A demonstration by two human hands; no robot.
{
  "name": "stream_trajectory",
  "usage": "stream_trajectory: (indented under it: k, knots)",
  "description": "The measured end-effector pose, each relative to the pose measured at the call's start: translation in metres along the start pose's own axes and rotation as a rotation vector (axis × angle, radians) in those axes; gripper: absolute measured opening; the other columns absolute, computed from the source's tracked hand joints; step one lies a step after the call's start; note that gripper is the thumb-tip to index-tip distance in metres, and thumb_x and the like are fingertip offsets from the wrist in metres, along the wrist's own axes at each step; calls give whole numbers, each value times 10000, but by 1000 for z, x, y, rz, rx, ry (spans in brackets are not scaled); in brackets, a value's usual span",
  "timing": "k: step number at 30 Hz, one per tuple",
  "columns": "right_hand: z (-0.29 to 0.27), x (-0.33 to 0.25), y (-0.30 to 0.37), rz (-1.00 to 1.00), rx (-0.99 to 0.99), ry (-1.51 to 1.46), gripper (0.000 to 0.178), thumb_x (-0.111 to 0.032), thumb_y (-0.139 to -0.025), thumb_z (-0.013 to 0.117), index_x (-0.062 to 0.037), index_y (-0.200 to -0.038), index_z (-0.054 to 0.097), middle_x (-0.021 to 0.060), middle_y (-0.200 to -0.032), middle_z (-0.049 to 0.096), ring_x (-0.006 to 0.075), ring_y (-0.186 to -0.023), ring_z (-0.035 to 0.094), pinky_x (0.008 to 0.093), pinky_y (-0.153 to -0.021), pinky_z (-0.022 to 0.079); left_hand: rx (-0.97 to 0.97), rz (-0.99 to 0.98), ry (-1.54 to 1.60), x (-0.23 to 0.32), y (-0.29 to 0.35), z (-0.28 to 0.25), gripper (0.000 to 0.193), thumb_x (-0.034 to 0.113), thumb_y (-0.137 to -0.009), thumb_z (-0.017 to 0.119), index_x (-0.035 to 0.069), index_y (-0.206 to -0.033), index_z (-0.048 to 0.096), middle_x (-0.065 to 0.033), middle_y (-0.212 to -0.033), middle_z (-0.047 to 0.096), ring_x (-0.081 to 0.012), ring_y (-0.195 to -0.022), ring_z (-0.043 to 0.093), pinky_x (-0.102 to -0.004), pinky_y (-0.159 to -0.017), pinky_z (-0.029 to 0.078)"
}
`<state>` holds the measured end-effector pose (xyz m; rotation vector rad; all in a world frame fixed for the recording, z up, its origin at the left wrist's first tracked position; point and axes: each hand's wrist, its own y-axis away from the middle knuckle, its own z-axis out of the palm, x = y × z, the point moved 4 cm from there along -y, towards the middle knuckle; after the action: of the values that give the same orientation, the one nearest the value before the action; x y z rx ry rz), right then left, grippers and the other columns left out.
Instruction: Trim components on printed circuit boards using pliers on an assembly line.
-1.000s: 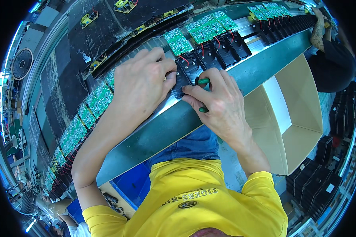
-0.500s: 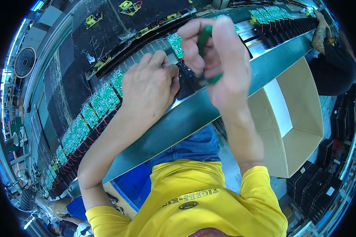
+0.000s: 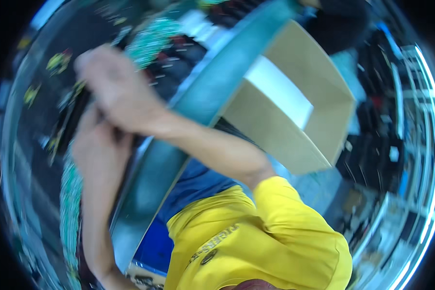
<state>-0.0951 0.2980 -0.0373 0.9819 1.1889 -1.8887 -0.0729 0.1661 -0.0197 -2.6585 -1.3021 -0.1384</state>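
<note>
Motion smears both hands over the workbench. My right hand reaches across to the left and overlaps my left hand, which lies just below it. Whether they touch, or what either holds, is too blurred to make out; no tool shows at the fingers. Green circuit boards with black housings lie in a row to the right of my right hand. More green boards run down the bench beside my left forearm.
A teal bench edge crosses in front of me. An open cardboard box stands at the right, with stacked black trays beyond. Small yellow parts lie at the far left. A blue bin is below the bench.
The view has swung round, and the scene appears tilted. My right hand has come left over my left hand. The green-handled hand tool it held is no longer discernible.
</note>
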Motion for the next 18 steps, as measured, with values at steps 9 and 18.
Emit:
stream_trajectory:
  k: [9,18]
  knots:
    - [5,16,-4,-104,150,-53,247,-87,-1026,658,1,-795,653,36,-645,557,142,-622,444,342,-591,438,-153,-159,-52,-20,-4,15,496,262,-1017,813,11,-1435,717,-194,-1320,781,-429,-1070,766,-467,-935,587]
    - [-34,-95,59,-361,-12,637,132,-184,-970,782,-106,-865,800,61,-956,618,220,-777,584,389,-696,490,-79,-107,378,-34,-1,-2,396,136,-1016,765,4,-1387,724,-171,-1271,768,-356,-1052,729,-412,-951,568]
